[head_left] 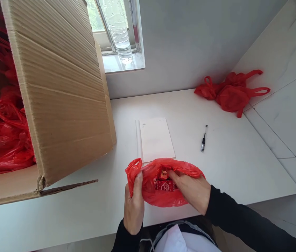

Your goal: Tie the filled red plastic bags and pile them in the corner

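A thin red plastic bag (161, 200) is held with its mouth open above the table's near edge. My left hand (134, 206) is closed on the bag's left rim, thumb on top and plastic bunched above it. My right hand (192, 190) reaches into the bag from the right, and the plastic and packets hide most of its fingers, so I cannot tell whether it grips anything. Inside lie small red printed packets (165, 185), close to the right hand's thumb. A white sheet of paper (157, 140) lies just beyond the bag.
A large cardboard box (66, 105) with more red plastic bags (8, 140) in it stands at left. On the white table (242, 164) are a pen (203, 140) and red cloth bags (232, 96) in the far right corner. A water bottle (119, 33) stands on the windowsill.
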`<control>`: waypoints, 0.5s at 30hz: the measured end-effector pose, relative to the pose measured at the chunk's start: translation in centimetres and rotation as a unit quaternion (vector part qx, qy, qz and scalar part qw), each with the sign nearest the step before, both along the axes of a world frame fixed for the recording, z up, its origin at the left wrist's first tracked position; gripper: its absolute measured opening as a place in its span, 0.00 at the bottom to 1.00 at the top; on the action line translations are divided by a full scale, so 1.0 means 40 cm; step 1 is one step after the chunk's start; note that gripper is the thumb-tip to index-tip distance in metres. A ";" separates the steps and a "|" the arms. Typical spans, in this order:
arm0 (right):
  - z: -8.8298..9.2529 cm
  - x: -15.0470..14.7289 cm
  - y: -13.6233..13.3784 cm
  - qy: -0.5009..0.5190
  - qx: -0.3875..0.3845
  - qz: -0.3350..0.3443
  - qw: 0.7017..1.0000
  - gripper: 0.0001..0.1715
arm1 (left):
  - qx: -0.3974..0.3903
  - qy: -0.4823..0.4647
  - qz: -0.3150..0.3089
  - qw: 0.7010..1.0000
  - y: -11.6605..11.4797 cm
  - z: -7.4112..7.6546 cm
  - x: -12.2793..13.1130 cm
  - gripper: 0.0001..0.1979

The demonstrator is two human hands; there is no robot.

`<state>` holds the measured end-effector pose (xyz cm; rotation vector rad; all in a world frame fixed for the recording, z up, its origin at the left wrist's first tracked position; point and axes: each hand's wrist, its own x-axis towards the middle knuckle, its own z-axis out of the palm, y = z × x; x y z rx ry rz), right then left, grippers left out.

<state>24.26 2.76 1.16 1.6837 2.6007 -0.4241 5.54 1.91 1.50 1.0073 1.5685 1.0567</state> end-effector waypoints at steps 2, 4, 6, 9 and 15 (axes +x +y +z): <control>-0.021 -0.015 0.002 -0.001 0.012 0.010 1.000 0.33 | -0.003 -0.009 0.001 1.000 0.000 -0.001 -0.002 0.22; -0.044 -0.032 0.006 0.012 0.017 0.028 0.999 0.37 | -0.007 -0.026 -0.001 1.000 -0.001 -0.003 -0.003 0.21; -0.061 -0.045 0.009 0.019 0.018 0.041 0.999 0.35 | -0.014 -0.041 -0.010 0.999 -0.004 -0.005 -0.004 0.20; -0.068 -0.047 0.007 0.014 0.015 0.035 0.999 0.31 | -0.021 -0.044 -0.017 0.999 -0.008 -0.008 -0.005 0.20; -0.036 -0.028 -0.001 0.000 0.015 0.003 1.000 0.29 | 0.023 0.047 0.012 0.999 -0.010 -0.008 -0.002 0.19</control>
